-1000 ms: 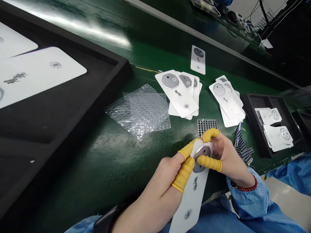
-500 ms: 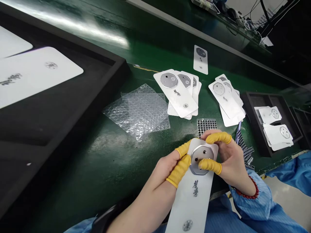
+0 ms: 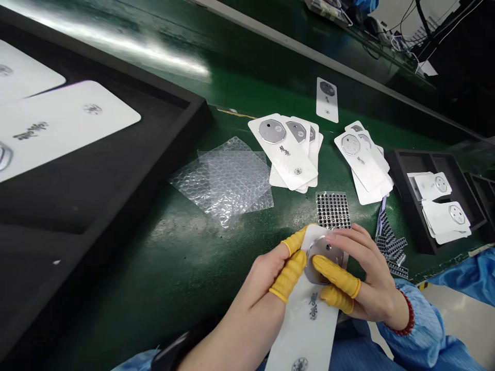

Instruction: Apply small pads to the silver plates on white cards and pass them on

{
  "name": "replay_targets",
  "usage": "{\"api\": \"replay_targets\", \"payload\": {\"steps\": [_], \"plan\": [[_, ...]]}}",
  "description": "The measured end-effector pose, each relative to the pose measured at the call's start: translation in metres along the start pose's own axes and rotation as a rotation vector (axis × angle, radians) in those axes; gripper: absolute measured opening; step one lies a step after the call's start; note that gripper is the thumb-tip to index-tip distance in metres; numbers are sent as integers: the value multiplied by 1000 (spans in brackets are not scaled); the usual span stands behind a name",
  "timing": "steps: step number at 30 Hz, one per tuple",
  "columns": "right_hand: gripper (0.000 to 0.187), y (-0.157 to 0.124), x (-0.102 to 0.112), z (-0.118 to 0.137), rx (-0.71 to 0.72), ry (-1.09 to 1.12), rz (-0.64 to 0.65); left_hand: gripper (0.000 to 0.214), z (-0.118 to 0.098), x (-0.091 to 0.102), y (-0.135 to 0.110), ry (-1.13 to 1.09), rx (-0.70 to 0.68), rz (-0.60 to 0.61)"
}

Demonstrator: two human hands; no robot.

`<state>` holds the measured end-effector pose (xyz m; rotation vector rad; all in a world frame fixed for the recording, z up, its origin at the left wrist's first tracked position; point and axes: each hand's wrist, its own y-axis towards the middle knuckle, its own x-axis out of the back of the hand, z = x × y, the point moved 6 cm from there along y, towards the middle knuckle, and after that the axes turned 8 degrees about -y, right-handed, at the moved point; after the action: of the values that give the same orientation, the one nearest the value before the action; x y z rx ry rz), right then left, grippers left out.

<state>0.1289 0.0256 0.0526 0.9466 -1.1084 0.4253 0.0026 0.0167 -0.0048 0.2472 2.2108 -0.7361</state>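
My left hand (image 3: 266,281) grips a long white panel (image 3: 305,330) by its upper left edge, yellow finger cots on its thumb and finger. The panel has rounded corners, dark printed characters and a silver octagonal plate (image 3: 322,278) with small holes. Over that plate lies my right hand (image 3: 365,273), its yellow-covered index finger pressed on the metal and the covered thumb just below. Its other fingers are bare and stretched across the plate's upper right. Just beyond the panel's top end is a sheet of small black round dots (image 3: 333,208).
Bubble wrap (image 3: 232,180) lies left of a fanned stack of panels (image 3: 288,154). Another stack (image 3: 363,162) and a lone panel (image 3: 327,100) are farther back. Black trays with panels stand at left (image 3: 154,149) and right (image 3: 429,226). Dotted strips (image 3: 392,247) lie nearby.
My right hand has shifted from pinching at the plate's upper right to laying its index finger across the plate, fingers more stretched. My left hand keeps its hold. The view has shifted slightly.
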Motion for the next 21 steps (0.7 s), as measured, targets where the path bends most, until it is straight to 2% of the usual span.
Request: {"api": "replay_targets", "payload": {"steps": [4, 7, 11, 14, 16, 18, 20, 21], "plan": [[46, -9, -7, -5, -14, 140, 64, 14, -4, -3, 1, -3, -35, 10], [54, -14, -15, -5, -12, 167, 127, 12, -3, -3, 3, -26, -48, 7], [56, -13, -25, -10, -13, 269, 149, 26, 0, 11, 7, -17, -42, -135], [47, -13, -29, -10, -65, 409, 94, 39, 3, 24, 6, 39, -20, -256], [41, -15, -32, -10, -206, 532, 33, 45, 5, 32, 5, 58, -46, -351], [44, -17, -42, -17, -417, 720, -1, 50, 6, 39, 7, 36, -77, -386], [49, -13, -52, -39, -587, 858, 24, 51, 9, 45, 15, -2, -63, -371], [50, -10, -49, -58, -647, 847, 35, 49, 11, 48, 21, -17, -38, -352]]}}
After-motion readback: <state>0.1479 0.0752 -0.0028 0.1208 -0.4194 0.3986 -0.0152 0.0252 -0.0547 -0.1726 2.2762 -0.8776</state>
